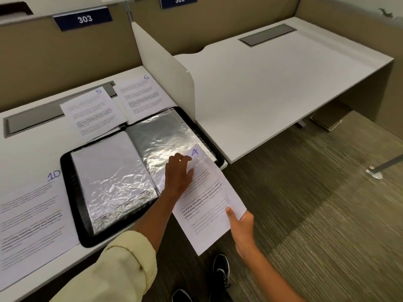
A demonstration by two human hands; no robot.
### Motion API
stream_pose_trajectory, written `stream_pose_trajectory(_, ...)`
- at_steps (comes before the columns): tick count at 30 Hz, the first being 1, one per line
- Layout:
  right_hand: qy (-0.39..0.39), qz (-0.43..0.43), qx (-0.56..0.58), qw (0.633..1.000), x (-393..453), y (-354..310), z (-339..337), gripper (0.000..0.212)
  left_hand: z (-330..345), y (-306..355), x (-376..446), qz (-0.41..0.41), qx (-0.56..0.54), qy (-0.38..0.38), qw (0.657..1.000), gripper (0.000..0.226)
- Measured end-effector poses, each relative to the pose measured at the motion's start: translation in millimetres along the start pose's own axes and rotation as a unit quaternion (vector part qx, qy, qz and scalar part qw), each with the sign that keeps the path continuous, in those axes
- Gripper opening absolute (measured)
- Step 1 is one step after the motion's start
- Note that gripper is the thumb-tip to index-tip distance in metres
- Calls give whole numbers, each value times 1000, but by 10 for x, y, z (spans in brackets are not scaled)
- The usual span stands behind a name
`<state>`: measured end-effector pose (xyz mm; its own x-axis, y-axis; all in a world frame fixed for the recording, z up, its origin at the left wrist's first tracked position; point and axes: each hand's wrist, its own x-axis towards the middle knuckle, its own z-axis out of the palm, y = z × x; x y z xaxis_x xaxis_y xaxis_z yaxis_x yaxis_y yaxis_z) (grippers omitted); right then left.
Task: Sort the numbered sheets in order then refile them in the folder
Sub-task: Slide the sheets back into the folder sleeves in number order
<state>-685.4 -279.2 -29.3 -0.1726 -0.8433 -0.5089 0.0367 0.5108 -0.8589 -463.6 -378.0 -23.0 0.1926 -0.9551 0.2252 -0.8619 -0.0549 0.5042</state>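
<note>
Folder (72, 192): open on desk (30, 153); clear sleeves showing
Sheet 4 (209, 205): top corner in right-hand sleeve; rest hanging past desk edge
Left hand (177, 175): grip pinching sleeve opening
Right hand (241, 225): grip holding sheet 4's lower edge

Folder (139, 171) open on bench (32, 158); sheet 10 (30, 214) left of it; sheets 5 (93, 110) and 6 (141, 97) behind; sheet 4 (209, 203) overhanging its right edge.
</note>
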Motion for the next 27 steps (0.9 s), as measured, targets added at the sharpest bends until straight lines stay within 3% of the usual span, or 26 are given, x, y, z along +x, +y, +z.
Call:
stream_pose_trajectory(8,7,35,44,998,-78,54,163,25,-66,-324,-301,-61,-5,16,998,10)
stream_pose_trajectory(17,-54,79,124,988,-32,-102,380,26,-127,-375,-444,-89,-31,27,995,12)
stream_pose_trajectory(27,-86,33,-103,990,-112,96,258,13,-130,-305,-469,-113,-63,55,990,4)
